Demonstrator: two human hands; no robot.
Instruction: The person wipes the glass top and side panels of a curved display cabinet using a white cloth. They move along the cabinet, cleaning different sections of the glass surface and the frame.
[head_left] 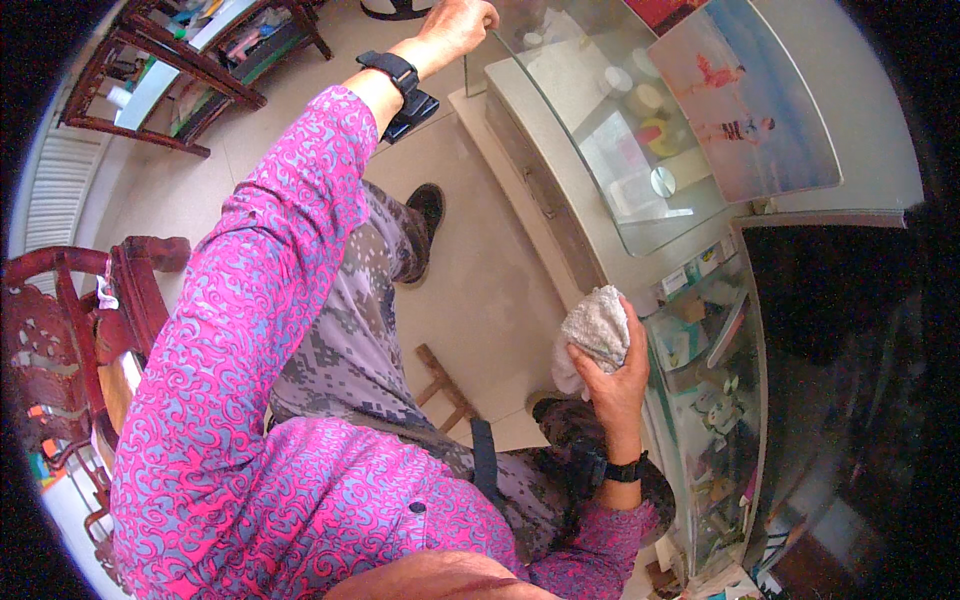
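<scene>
My right hand (615,388) is wrapped around a crumpled, greyish-white cloth (598,330), beside the front of a low cabinet. A loose part of the cloth hangs below the fingers. Up at the far end, my left hand (457,28) has its fingers curled at the near corner of a clear glass top (560,95). The glass stands over the pale cabinet (540,175), which has a drawer front facing me. Round white discs show on or through the glass. Each wrist wears a black strap.
A large picture panel (750,100) leans at the back of the glass. A dark television screen (830,340) stands at right, behind glass shelves (700,400) of small items. Left are a carved wooden chair (60,330) and a dark wooden rack (160,70). A small wooden stool (445,390) sits beneath me.
</scene>
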